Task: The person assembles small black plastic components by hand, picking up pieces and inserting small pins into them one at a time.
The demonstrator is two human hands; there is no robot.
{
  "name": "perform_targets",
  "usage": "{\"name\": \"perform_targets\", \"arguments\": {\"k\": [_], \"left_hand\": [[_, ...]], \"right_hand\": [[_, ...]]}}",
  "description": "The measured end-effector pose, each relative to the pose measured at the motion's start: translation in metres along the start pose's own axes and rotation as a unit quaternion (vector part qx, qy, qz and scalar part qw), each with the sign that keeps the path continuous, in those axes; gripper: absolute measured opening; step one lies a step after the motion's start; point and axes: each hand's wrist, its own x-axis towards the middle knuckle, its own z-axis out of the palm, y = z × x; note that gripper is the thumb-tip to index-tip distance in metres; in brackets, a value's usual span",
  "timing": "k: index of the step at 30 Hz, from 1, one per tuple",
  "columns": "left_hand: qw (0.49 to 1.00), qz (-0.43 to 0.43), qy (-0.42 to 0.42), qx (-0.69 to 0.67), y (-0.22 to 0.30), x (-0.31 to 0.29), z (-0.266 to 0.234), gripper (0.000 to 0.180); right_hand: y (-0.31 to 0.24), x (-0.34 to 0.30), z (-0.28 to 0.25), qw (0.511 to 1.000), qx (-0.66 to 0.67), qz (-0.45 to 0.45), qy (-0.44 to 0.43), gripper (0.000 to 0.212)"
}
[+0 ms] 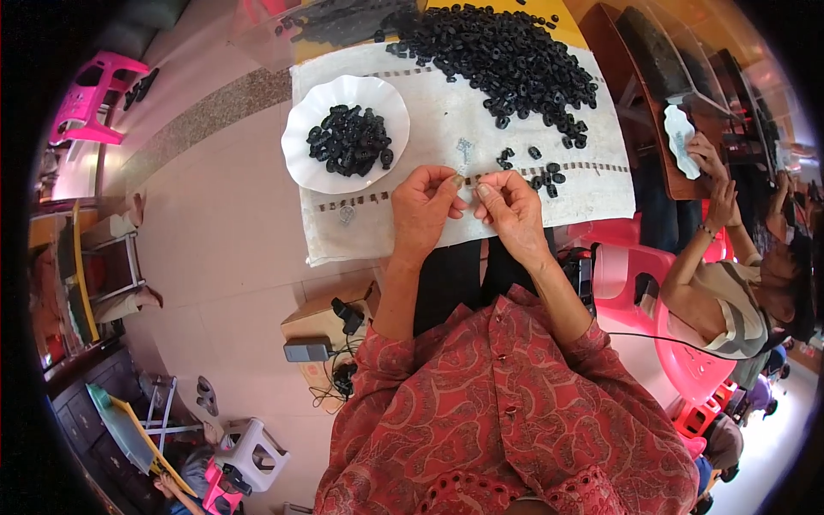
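My left hand [422, 210] and my right hand [515, 213] meet over the near part of a white cloth [352, 236] with brown dashed stripes. Thumb and forefinger of each are pinched together; whatever sits between them is too small to make out. Just beyond the fingertips lies a small cluster of clear or silvery bits [464, 150]. To the right of my right hand are several loose small black ring-like parts [549, 178]. A white scalloped plate [296, 146] at the left holds a heap of the same black parts [348, 142].
A large pile of black parts [506, 64] covers the far right of the cloth. A dark heap [360, 24] lies at the far left. Below the table stands a cardboard box [318, 313] with a black adapter [306, 350] and cables. Another person [721, 292] sits at the right.
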Motion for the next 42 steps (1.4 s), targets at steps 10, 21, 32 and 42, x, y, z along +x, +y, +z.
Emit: {"name": "perform_targets", "arguments": {"k": [10,21,32,42], "left_hand": [[0.880,0.294,0.050,0.371,-0.007,0.022,0.027,0.007],[0.753,0.355,-0.117,0.541,-0.016,0.074,0.093,0.023],[0.726,0.352,-0.149,0.571,-0.020,0.078,0.088,0.011],[0.976,0.074,-0.201,0.046,-0.010,0.050,0.072,0.012]], "right_hand": [[-0.002,-0.026,-0.021,0.999,-0.034,-0.013,0.029,0.007],[0.001,-0.035,-0.053,0.994,-0.027,-0.044,0.099,0.006],[-0.003,-0.036,-0.060,0.993,-0.014,-0.052,0.107,0.006],[-0.014,-0.039,-0.058,0.988,-0.010,-0.060,0.145,0.008]]}}
